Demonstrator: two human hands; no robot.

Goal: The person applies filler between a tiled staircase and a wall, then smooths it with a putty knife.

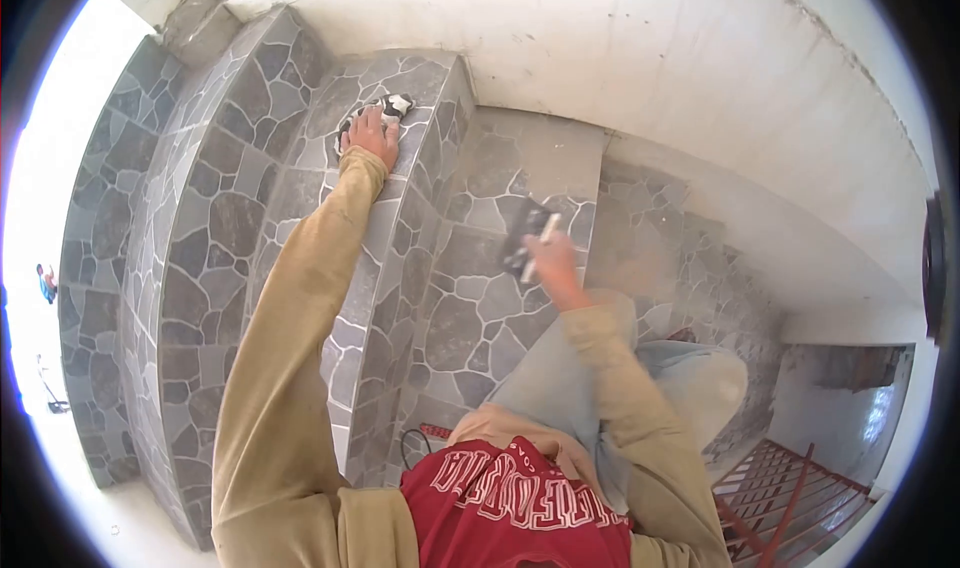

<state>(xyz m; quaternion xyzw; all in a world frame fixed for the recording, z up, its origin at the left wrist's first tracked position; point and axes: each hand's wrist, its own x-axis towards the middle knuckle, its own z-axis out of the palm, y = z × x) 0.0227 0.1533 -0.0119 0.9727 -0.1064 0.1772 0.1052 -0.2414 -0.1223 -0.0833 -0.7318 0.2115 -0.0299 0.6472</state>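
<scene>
My left hand (370, 140) presses down on a crumpled black-and-white rag (397, 105) on a tiled step, fingers bent over the cloth. The rag pokes out past my fingertips and to the left of them. In my right hand (556, 266) is a grout float (520, 230) with a dark flat plate and a pale handle, smeared by motion. My fingers wrap round its handle. The float is close over the stone-patterned tiles (465, 313) of the lower tread, where a dusty, greyish film (565, 153) covers the part by the wall.
More tiled steps (215, 208) rise to the left. A stained pale wall (640, 48) curves along the far side. Lower steps drop away at the right, towards a red metal railing (790, 498). A red object with a black loop (415, 438) lies near my waist. A distant person (46, 283) shows far left.
</scene>
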